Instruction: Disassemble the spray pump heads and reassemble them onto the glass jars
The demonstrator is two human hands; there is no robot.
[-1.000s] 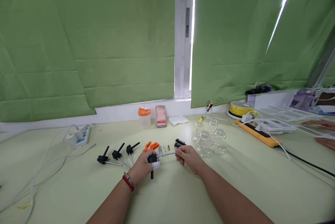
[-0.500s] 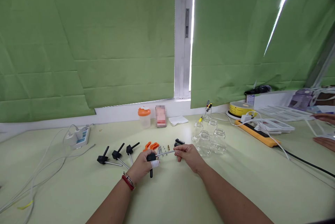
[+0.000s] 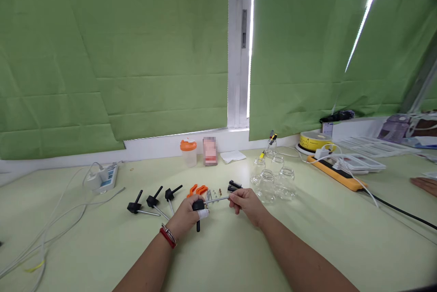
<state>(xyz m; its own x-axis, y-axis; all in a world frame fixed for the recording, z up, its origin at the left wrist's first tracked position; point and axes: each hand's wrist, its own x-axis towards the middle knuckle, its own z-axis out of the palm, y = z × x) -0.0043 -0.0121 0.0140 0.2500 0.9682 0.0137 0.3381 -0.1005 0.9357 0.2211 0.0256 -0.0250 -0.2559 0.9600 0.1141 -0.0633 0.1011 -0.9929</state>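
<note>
My left hand (image 3: 187,215), with a white wrap on the thumb, is closed around the black head (image 3: 198,205) of a part with a thin metal rod (image 3: 218,199) and a black bar handle. At the rod's far end, my right hand (image 3: 246,204) pinches the tip between thumb and fingers; whether a small piece sits there is hidden. Three similar black-headed rods (image 3: 153,201) lie left of my hands. Just beyond the rod are orange clips (image 3: 198,190), several small metal pieces (image 3: 215,193) and black comb-like pieces (image 3: 234,185).
Several clear glass jars (image 3: 266,187) stand to the right, one holding tools. Behind are an orange-lidded cup (image 3: 189,152), a box (image 3: 210,151) and a tissue (image 3: 232,157). Power strips (image 3: 336,173) and cables lie at both sides. Another person's hand (image 3: 425,186) rests far right.
My hands keep nearly the same hold on the rod, with a slight shift of the right fingers. At far right, the other person's hands have moved, and one has left view.
</note>
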